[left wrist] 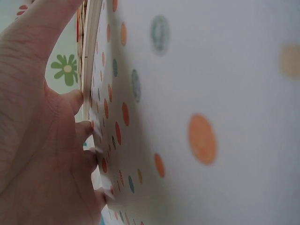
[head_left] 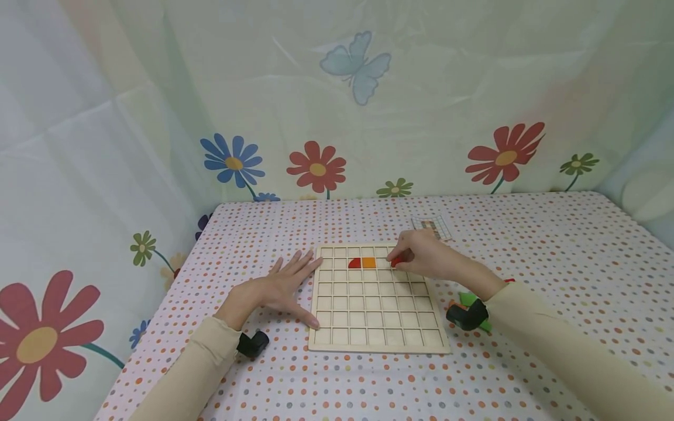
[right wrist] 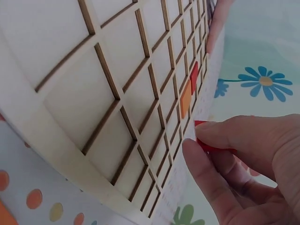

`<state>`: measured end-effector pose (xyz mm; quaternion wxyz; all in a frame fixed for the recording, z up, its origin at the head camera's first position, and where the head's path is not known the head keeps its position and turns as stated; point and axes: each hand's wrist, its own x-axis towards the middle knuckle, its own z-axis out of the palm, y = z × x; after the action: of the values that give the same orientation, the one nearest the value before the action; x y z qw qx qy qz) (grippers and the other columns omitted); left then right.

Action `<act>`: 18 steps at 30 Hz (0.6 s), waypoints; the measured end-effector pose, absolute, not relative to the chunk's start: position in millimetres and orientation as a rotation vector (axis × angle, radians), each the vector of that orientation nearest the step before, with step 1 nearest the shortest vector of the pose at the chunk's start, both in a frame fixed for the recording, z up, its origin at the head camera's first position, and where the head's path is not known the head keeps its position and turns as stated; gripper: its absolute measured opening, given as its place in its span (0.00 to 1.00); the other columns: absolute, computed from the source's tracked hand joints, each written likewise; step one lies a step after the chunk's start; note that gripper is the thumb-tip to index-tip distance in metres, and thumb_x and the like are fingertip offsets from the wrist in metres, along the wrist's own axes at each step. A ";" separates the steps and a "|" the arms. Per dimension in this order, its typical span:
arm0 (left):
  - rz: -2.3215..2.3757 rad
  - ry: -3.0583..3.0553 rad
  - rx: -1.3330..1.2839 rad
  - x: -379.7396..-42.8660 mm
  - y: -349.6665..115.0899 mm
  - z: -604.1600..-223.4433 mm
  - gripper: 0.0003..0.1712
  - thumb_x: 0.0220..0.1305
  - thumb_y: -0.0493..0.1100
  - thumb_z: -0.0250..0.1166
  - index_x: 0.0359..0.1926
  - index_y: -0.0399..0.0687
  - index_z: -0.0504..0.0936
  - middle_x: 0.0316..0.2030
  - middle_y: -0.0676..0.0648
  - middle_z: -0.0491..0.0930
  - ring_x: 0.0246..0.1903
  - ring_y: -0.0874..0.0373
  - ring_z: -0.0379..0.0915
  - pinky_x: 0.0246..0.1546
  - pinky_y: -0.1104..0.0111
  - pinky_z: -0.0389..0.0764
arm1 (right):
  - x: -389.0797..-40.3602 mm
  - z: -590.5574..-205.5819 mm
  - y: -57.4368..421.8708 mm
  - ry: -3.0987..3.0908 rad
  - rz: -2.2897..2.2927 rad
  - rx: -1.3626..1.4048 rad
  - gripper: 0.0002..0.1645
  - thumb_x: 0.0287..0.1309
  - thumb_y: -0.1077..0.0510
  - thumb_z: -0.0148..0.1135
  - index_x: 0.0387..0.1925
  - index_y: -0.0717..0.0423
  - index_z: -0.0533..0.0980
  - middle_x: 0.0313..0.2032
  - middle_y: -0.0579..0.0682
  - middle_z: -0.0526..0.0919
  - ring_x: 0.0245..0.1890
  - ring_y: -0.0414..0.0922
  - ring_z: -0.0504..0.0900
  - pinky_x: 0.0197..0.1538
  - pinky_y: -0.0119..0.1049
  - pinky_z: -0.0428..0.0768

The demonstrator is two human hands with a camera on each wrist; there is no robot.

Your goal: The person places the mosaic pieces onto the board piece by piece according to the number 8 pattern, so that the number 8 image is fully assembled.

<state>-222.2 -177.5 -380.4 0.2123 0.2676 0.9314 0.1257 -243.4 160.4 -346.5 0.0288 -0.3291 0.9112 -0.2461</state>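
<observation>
A wooden grid board [head_left: 368, 320] with square cells lies flat on the table. In its upper part sit a red tile with a rounded corner [head_left: 355, 263] and, beside it, an orange square tile [head_left: 369, 262]. My right hand [head_left: 429, 257] pinches another red tile [right wrist: 214, 149] between thumb and fingers over the board's upper right; its full shape is hidden by the fingers. With fingers spread, my left hand [head_left: 281, 286] rests at the board's left edge, thumb and a fingertip touching the frame.
A small printed card with a grid pattern [head_left: 441, 225] lies behind the board. Green pieces [head_left: 467, 299] lie to the right, partly covered by the right wrist's black camera [head_left: 467, 316]. A dotted cloth [head_left: 295, 374] covers the table, and a flowered curtain [head_left: 421, 117] hangs behind.
</observation>
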 end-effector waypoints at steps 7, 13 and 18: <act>0.364 2.582 0.741 -221.5 -177.7 -379.9 0.77 0.51 0.69 0.79 0.86 0.54 0.38 0.84 0.45 0.27 0.82 0.45 0.19 0.80 0.42 0.30 | -243.0 -351.2 158.8 2.815 -0.728 -0.991 0.05 0.59 0.70 0.74 0.36 0.61 0.89 0.32 0.47 0.80 0.32 0.41 0.78 0.36 0.33 0.79; 0.360 2.585 0.739 -221.5 -177.8 -379.7 0.77 0.51 0.70 0.79 0.86 0.54 0.38 0.84 0.45 0.27 0.82 0.46 0.20 0.80 0.41 0.30 | -244.5 -353.6 159.8 2.803 -0.805 -0.977 0.06 0.58 0.70 0.74 0.32 0.58 0.86 0.32 0.46 0.83 0.32 0.41 0.79 0.38 0.36 0.82; 0.360 2.588 0.739 -222.1 -177.5 -381.5 0.77 0.50 0.70 0.79 0.86 0.54 0.38 0.84 0.45 0.27 0.82 0.45 0.20 0.79 0.41 0.31 | -244.8 -353.1 158.3 2.796 -0.886 -0.941 0.06 0.58 0.70 0.75 0.33 0.59 0.84 0.31 0.46 0.84 0.30 0.41 0.78 0.36 0.34 0.80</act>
<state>-222.1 -177.5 -381.5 0.2114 0.2659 0.9316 0.1297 -244.8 158.3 -353.1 0.0307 -0.3053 0.9073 -0.2874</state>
